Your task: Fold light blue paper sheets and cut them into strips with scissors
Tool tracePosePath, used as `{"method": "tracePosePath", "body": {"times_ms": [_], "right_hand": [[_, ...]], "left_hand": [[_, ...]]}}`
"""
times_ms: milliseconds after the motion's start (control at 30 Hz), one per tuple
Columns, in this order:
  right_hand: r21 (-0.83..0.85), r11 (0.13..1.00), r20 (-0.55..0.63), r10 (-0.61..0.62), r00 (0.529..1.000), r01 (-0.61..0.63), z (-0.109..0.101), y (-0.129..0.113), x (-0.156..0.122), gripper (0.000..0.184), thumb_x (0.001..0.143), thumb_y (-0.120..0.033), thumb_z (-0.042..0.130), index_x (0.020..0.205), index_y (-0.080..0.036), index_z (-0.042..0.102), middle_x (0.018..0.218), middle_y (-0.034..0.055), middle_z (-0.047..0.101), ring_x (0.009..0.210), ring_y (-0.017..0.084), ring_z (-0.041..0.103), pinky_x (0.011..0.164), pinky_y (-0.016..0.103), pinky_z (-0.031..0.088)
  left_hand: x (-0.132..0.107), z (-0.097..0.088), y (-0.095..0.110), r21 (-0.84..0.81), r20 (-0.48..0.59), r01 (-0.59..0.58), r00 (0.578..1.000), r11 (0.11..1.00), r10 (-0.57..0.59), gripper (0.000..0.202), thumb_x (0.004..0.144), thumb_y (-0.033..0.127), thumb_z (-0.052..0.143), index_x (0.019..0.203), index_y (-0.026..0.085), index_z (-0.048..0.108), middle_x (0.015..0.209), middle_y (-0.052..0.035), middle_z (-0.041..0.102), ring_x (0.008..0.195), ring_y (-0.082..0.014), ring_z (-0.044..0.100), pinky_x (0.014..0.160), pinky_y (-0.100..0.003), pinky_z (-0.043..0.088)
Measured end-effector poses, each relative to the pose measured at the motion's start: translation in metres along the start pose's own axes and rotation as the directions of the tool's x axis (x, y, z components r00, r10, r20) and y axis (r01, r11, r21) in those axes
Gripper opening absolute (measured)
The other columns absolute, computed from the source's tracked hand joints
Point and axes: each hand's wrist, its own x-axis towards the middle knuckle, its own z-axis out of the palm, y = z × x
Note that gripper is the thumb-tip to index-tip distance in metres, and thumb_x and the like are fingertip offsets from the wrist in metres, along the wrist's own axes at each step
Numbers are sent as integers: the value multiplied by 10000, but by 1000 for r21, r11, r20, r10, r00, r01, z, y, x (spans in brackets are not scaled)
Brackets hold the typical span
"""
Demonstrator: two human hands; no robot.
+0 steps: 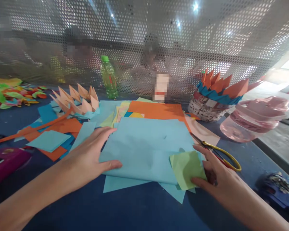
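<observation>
A stack of light blue paper sheets [144, 141] lies flat in front of me. My left hand [96, 154] rests at its left edge, thumb on top of the paper and fingers stretched along the side, thumb and forefinger apart. At the stack's lower right corner, my right hand [215, 171] has a small green paper square [186, 168] between thumb and fingers. That square lies partly over the blue sheets. Scissors with yellow handles [227, 157] lie just beyond the right hand, their blades partly hidden by the paper. More blue sheets stick out below the stack.
Orange paper [156, 110] lies behind the stack. Left are a peach folded-paper ring [75, 101], paper scraps [50, 139] and a purple device [7, 163]. A green-capped bottle [109, 78], paper basket [213, 99], pink water bottle [252, 118] and dark blue object [278, 195] stand around.
</observation>
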Motion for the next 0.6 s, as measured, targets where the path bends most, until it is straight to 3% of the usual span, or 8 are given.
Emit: {"method": "tracePosePath", "body": {"times_ms": [100,233,300,367,433,500,600], "right_hand": [[-14,1000,-10,-14,1000,14,-1,-2,-3,721,772,-293,549,1437,-214,280,606,-61,550,527,166,535,546,271,428],[-22,1000,1,-19,1000,19,-2,-1,-3,725,777,-286,536,1443,-213,258,633,-53,558,541,166,541,559,273,434],[-22,999,13,-25,1000,25,-2,0,-2,725,780,-282,534,1442,-217,246,648,-51,562,541,164,537,560,275,432],[-18,1000,24,-20,1000,20,-1,0,-1,725,781,-278,536,1439,-226,235,656,-52,560,543,162,532,557,273,428],[-21,1000,36,-10,999,11,-2,-2,-1,719,787,-272,538,1435,-239,228,656,-58,551,550,161,529,559,272,422],[-32,999,41,-5,999,6,-4,-5,-3,704,798,-264,535,1430,-253,226,657,-64,542,558,158,526,571,273,415],[-38,999,43,1,999,1,-7,-11,-5,680,817,-257,533,1425,-272,228,674,-66,540,578,153,526,593,279,408]], "left_hand": [[2,-3,4,-87,-1,13,1000,996,-14,820,689,621,645,1369,260,364,1426,-111,403,1165,-328,518,809,-379,527],[6,-11,5,-161,-25,60,998,985,-65,675,727,519,653,1289,216,432,1358,-113,434,1034,-256,565,711,-340,545],[7,-13,6,-128,-83,22,996,992,-33,613,758,467,651,1275,212,444,1346,-111,441,1019,-249,566,736,-361,545],[5,-12,9,14,-161,-80,984,997,81,552,798,414,643,1273,199,462,1378,-117,422,1121,-282,526,872,-430,508],[1,-8,16,188,-225,-242,933,952,282,433,855,348,596,1252,198,508,1402,-107,426,1243,-304,451,1016,-484,402],[-6,1,25,270,-206,-432,847,860,490,343,916,295,512,1252,234,542,1415,-68,459,1304,-275,413,1086,-466,329],[-17,16,37,223,0,-661,735,717,678,447,949,369,456,1388,284,442,1468,-13,455,1344,-236,398,1129,-427,289]]}}
